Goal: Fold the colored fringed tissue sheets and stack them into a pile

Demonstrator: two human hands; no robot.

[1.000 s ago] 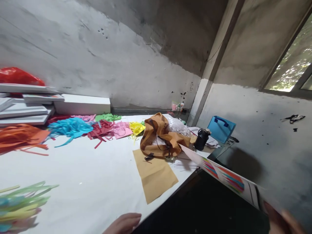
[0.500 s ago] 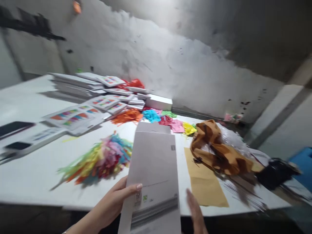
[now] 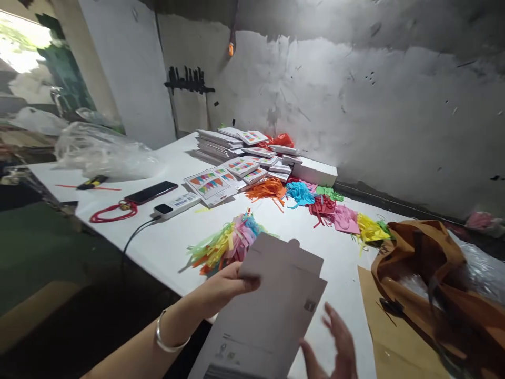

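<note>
Grey-white cardboard carton (image 3: pixel 272 310) front and centre here, tilted up over the near edge of the white counter (image 3: pixel 341 268), top flap sticking out with its little rounded tab. Of the two hands, the left hand (image 3: pixel 226 288) has it by the left edge, thumb pressed on the face and fingers mostly hidden behind. There's a silver bangle (image 3: pixel 161 337) on that wrist. The right hand (image 3: pixel 335 350) is wide open and a bit blurry, holding nothing, thumb right by the carton's right edge; can't tell if it's actually touching.

Just behind the carton lies a multicoloured bundle of paper strips (image 3: pixel 229 239). Further back there's a row of fringed paper: orange tassels (image 3: pixel 266 189), then blue, red, pink and yellow, with some green behind. Over to the left are a phone (image 3: pixel 152 192) and stacked printed boxes (image 3: pixel 219 145). On the right, a slouchy brown bag (image 3: pixel 422 242) sits partly on a kraft paper sheet (image 3: pixel 406 350).
</note>
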